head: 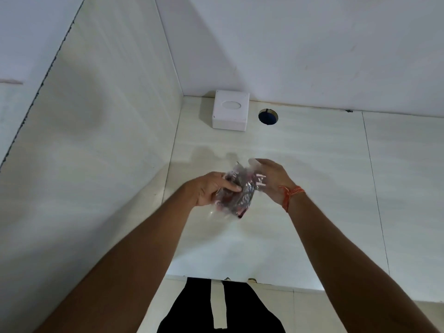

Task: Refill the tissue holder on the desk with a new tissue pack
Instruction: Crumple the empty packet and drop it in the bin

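Note:
A white square tissue holder [230, 113] with an oval slot on top stands at the desk's far left corner, against the back wall. Above the middle of the desk, both my hands hold a crumpled clear plastic wrapper [239, 191] with dark red print. My left hand [211, 187] grips its left side with the thumb across it. My right hand [272, 179] holds its upper right part with fingers spread behind the film. Whether tissues are inside the wrapper cannot be made out.
A round cable hole [268, 116] opens in the white desk [312, 176] just right of the holder. A partition panel [96, 140] walls off the left side. The desk's front edge runs above my dark trousers [192, 308].

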A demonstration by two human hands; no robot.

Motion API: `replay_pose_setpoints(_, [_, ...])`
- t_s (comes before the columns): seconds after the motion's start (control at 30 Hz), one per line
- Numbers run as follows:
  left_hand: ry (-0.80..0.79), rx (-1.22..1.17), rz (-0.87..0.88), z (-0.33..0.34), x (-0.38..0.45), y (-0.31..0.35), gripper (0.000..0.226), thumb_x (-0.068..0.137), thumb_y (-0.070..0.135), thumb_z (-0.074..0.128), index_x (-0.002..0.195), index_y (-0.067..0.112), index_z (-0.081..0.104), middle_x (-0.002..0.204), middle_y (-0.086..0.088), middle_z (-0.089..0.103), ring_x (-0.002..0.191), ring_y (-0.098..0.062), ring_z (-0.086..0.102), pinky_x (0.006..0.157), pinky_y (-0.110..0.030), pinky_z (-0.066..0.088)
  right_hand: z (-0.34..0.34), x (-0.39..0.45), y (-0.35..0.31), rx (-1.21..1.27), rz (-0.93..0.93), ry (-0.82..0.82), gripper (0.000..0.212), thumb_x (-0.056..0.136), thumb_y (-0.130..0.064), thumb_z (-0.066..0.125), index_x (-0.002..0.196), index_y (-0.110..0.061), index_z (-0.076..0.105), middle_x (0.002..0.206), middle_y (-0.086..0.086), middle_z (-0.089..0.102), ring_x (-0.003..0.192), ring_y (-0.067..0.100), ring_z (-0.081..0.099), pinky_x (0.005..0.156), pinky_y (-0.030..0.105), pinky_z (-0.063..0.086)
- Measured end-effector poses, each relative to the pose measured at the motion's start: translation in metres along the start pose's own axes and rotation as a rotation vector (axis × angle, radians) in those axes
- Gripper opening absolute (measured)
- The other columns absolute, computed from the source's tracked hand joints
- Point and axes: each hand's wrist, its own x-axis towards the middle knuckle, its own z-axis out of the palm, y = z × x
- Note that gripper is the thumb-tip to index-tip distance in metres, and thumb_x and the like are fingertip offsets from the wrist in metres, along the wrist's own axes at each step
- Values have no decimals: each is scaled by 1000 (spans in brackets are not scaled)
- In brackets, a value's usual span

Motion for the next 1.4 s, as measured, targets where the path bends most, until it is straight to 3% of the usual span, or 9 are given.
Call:
replay_pose_setpoints(0.1, [279,-101,149,7,10,-2,37,73,-7,75,110,-1,69,101,-18,73,88,-30,70,92,-42,56,7,-7,8,86,157,-32,52,85,-53,63,110,-7,65,95,10,67,88,29,64,72,39,56])
replay_pose_setpoints(0.4, [433,-88,193,17,6,-15,22,74,-9,73,86,9,71,63,-5,72,47,-15,67,44,-23,52,6,-23,15,-88,-37,-127,51,73,9,77,117,-12,64,105,14,69,89,29,70,66,39,59])
replay_pose_setpoints(0.6, [147,-269,165,7,-7,-35,34,84,-12,58,95,18,68,79,-1,73,67,-13,69,53,-24,58,2,-31,31,-19,-93,-31,38,76,27,50,92,-4,65,82,12,65,71,27,64,52,31,55])
replay_pose_setpoints(0.7, [187,-211,173,12,-12,-45,41,79,-21,51,96,12,68,83,-7,69,65,-17,68,54,-25,59,2,-39,46,52,-71,-5,27,82,20,51,83,-3,66,81,14,67,72,29,65,54,32,57])
replay_pose_setpoints(0.87, [330,-184,236,22,-17,-60,32,81,-28,47,76,0,62,66,-12,69,46,-16,68,44,-24,57,-4,-67,66,269,41,-30,13,83,-14,61,87,-2,65,96,16,69,86,35,65,92,49,53])
replay_pose_setpoints(0.97, [321,-12,295,32,-23,-78,23,85,-19,52,77,-2,67,58,-3,70,46,-11,68,45,-20,55,0,-94,88,137,19,-33,17,84,-19,72,95,-7,66,94,12,70,82,34,69,85,51,57])
replay_pose_setpoints(1.17, [226,-70,262,50,-58,-127,35,85,-10,45,96,12,70,83,-4,72,72,-26,66,62,-33,61,14,-146,149,165,-209,293,26,80,15,65,82,-9,54,84,16,64,58,25,67,58,41,61])
replay_pose_setpoints(1.3, [35,-110,74,73,-75,-158,27,88,24,59,112,14,65,101,-13,66,81,-33,69,83,-46,60,3,-174,193,80,-349,508,32,75,11,68,94,-13,58,90,15,65,76,29,68,65,46,62])
replay_pose_setpoints(1.4, [14,59,96,101,-71,-178,33,86,2,66,119,9,62,97,-17,69,73,-31,72,76,-44,63,-12,-194,219,-7,-396,641,41,74,9,68,106,-16,63,96,16,68,89,26,67,71,40,61])
